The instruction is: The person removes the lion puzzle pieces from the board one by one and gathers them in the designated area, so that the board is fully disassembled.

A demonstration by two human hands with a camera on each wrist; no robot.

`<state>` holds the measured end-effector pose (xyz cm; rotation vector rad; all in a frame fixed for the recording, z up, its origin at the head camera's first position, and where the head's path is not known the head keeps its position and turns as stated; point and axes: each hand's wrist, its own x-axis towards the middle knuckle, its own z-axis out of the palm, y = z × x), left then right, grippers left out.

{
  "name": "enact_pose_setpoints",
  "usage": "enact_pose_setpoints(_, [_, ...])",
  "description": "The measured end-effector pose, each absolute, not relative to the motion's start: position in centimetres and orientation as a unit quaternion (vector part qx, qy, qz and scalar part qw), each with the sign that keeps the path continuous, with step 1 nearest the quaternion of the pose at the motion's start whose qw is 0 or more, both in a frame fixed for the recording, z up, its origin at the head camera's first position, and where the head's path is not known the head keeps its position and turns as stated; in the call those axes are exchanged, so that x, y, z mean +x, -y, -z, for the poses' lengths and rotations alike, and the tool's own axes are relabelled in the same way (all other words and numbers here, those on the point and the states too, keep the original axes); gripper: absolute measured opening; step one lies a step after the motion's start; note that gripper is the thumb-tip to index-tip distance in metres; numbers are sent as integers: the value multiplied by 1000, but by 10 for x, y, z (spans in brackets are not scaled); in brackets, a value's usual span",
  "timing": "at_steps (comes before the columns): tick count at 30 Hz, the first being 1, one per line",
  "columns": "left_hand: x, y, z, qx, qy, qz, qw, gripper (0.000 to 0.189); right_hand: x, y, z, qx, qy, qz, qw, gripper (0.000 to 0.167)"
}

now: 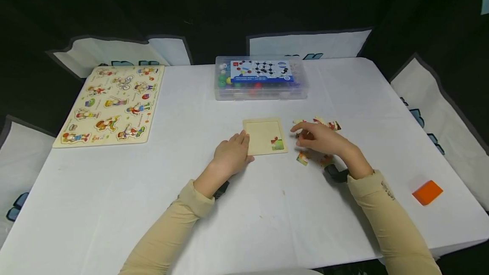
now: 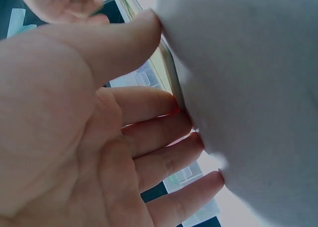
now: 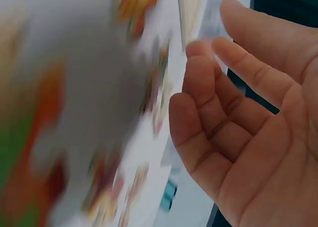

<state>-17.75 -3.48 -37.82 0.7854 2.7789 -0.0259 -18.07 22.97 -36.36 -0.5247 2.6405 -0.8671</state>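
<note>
A pale wooden puzzle tray (image 1: 263, 135) lies at the middle of the table, with one green-and-red puzzle piece (image 1: 278, 144) in its near right corner. My left hand (image 1: 232, 154) rests at the tray's left edge, thumb and fingertips touching the rim and the cloth. Over the loose jigsaw pieces (image 1: 303, 158) to the right of the tray hovers my right hand (image 1: 320, 139). In the right wrist view its fingers (image 3: 198, 108) are loosely bent, with nothing between them and the thumb. Blurred pieces (image 3: 107, 187) lie below that hand; some are hidden by it in the head view.
A wooden peg board with figures (image 1: 111, 105) lies at the back left. Behind the tray stands a clear plastic box (image 1: 261, 90) of coloured balls with a molecule label. An orange block (image 1: 427, 192) sits near the right edge of the white-clothed table (image 1: 244, 224).
</note>
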Motion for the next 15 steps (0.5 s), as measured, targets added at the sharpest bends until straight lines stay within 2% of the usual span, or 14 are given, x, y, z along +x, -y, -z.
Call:
enact_pose_setpoints(4, [-177, 35, 379, 276, -954, 9, 119, 67, -188, -211, 367, -220, -919, 288, 158, 41])
enact_pose_setpoints(15, [-177, 36, 377, 274, -954, 15, 123, 67, -193, -195, 373, -239, -916, 268, 180, 42])
